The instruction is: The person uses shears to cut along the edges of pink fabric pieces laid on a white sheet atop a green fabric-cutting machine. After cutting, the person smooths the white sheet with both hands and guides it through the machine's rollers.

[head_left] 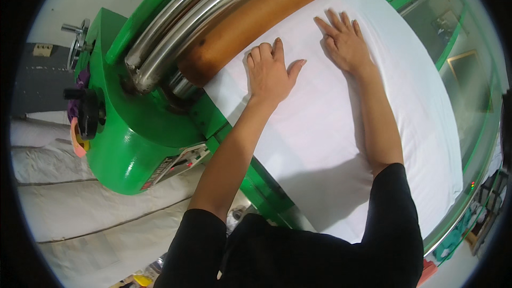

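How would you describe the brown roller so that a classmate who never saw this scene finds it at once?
Start at the big green machine. Above the white sheet where the left hand and right hand lie flat runs the brown roller. Its matte orange-brown surface distinguishes it from the shiny steel rollers behind.

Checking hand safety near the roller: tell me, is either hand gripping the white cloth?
No, the left hand and right hand lie flat on the white cloth.

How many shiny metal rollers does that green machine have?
2 show: the upper metal roller and the lower metal roller, side by side above the brown roller. Others may be hidden inside.
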The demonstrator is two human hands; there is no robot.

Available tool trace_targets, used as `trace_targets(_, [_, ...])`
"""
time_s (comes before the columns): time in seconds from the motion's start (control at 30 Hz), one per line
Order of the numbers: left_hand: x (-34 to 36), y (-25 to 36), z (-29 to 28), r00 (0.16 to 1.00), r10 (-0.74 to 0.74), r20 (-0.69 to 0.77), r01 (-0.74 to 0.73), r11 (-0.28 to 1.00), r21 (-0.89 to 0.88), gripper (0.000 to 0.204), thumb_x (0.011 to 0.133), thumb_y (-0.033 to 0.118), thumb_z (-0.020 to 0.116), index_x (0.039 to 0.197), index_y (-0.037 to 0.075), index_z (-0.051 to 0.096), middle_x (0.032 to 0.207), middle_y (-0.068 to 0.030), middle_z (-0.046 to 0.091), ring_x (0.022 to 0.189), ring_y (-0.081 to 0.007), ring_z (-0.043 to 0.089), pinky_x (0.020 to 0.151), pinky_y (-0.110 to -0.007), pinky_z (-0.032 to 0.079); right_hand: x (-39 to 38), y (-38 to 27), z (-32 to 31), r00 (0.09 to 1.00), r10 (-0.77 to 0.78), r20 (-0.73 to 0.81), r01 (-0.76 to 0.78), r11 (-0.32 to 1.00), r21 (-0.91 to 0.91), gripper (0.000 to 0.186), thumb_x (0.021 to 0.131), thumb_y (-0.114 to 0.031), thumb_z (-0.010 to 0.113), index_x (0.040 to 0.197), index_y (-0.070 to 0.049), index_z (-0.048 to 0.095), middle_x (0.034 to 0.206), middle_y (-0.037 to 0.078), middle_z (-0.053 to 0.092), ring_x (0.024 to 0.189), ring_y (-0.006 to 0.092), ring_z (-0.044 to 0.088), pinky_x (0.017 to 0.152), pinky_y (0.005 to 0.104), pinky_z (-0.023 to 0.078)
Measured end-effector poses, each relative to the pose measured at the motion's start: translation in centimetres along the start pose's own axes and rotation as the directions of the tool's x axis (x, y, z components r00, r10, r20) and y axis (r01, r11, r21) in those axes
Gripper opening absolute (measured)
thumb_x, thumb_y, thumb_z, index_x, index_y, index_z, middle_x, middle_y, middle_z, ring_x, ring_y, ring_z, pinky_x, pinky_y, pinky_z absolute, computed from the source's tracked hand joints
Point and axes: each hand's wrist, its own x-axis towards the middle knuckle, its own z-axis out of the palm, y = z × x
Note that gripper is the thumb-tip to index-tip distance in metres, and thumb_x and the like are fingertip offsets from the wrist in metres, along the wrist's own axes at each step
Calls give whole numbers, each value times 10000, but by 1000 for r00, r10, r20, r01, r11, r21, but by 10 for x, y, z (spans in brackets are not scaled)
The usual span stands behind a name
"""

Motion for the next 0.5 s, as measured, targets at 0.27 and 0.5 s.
trace_targets(0.27, [-8,-3,23,981,138,135,-147,987,62,873,1090,634,516,1712,46,342,1807,-134,296,1685,-362,200,1361,-572,127,1,-9,-12,996,92,12,-91,995,-28,611,1075,-677,493,1493,-261,655,1646,69,539,1583,383,400,1289,667,269])
trace_targets(0.5, [-10,-10,20,985,132,113,-137,990,41,834,1096,640,478,1711,87,370,1799,-121,314,1681,-350,213,1365,-571,115,26,-41,-22,984,162,71,-149,975,-163,769,1016,-724,571,1494,-124,639,1525,143,621,1503,388,486,1253,714,279])
